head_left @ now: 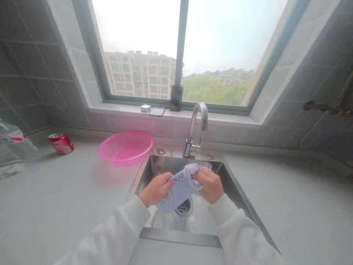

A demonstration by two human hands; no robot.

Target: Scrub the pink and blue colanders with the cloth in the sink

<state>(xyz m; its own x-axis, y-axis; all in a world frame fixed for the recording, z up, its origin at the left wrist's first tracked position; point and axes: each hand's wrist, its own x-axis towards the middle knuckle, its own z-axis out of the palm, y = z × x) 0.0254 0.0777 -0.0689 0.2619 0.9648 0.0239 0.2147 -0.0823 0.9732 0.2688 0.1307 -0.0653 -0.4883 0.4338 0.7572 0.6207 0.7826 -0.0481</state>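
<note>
Over the steel sink [239,206], my left hand [158,189] grips the rim of a light blue plastic basket [175,193] with a pattern of holes. The basket is tilted above the drain [184,207]. My right hand [209,184] is closed around a bunched pale cloth [192,175], which is pressed against the basket's rim. Part of the basket is hidden behind the cloth and my right fingers. Behind the sink stands a chrome faucet [190,136]; no water shows from its spout.
Left of the sink is a pink basket [127,162] on the counter [82,206]. Farther left are a red can [61,143] and a clear plastic bottle [16,145]. On the windowsill lie a small green box [145,108] and a flat rectangular item [157,111].
</note>
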